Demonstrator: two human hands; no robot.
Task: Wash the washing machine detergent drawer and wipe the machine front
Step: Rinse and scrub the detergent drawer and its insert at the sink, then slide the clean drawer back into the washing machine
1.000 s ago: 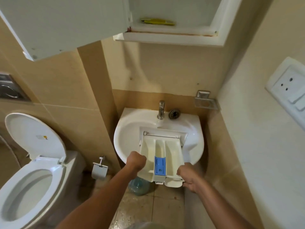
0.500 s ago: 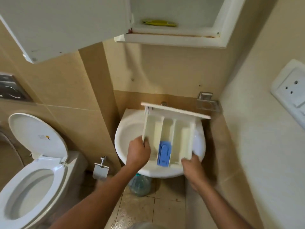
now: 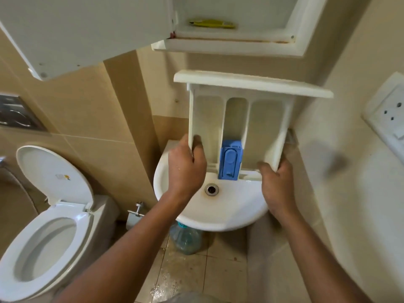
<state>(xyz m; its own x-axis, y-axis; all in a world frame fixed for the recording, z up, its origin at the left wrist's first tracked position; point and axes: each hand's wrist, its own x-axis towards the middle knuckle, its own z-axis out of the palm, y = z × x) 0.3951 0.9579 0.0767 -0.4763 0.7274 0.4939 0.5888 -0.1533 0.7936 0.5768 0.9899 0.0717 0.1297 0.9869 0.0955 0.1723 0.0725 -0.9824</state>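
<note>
The detergent drawer is held upright above the sink, with its front panel uppermost and its open compartments facing the camera. The left hand is closed around the drawer's left side wall near the lower end, with the fingertips curled inside the left compartment. The right hand grips the lower end of the right side wall. A blue insert sits in the lower part of the centre compartment, directly above the sink's far rim. The drain is visible in the sink basin between the two hands. A toilet with raised lid stands at the left. A plastic bottle stands on the floor under the sink's front edge. An open wall cabinet hangs above the drawer, with a yellow item on its shelf.
</note>
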